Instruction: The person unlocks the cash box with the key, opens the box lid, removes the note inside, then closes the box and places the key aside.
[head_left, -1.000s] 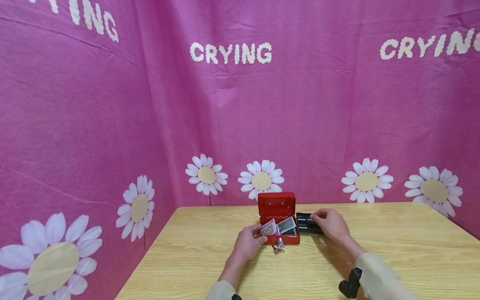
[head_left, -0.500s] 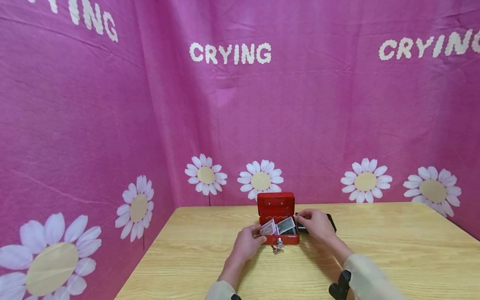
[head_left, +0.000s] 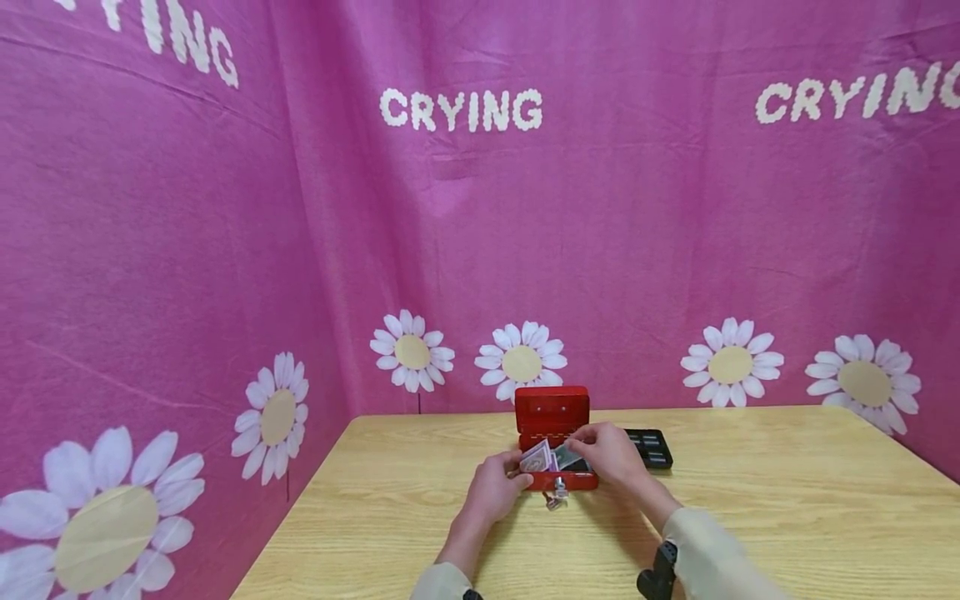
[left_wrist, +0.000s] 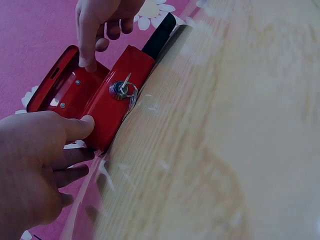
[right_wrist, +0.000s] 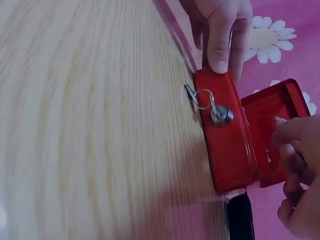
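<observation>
A small red cash box (head_left: 558, 481) stands with its lid raised, a key ring (right_wrist: 203, 98) hanging from the front lock (left_wrist: 119, 90). My left hand (head_left: 493, 487) holds its left end, thumb on the front and fingers around the side. Inside lie purplish banknotes (head_left: 536, 458) on the left and a greenish banknote (head_left: 566, 455) on the right. My right hand (head_left: 611, 454) is over the box's right side, bent fingertips right at the greenish note's upper edge. Whether they pinch the note I cannot tell.
Just right of the box lies a black coin tray (head_left: 651, 448) with small compartments, partly behind my right hand. The wooden table (head_left: 765, 508) extends to both sides and forward. A pink cloth (head_left: 615, 250) with printed daisies hangs behind it.
My right hand has moved left from the black coin tray to the greenish banknote in the box, uncovering the tray's right part. My left hand and the box stay in place.
</observation>
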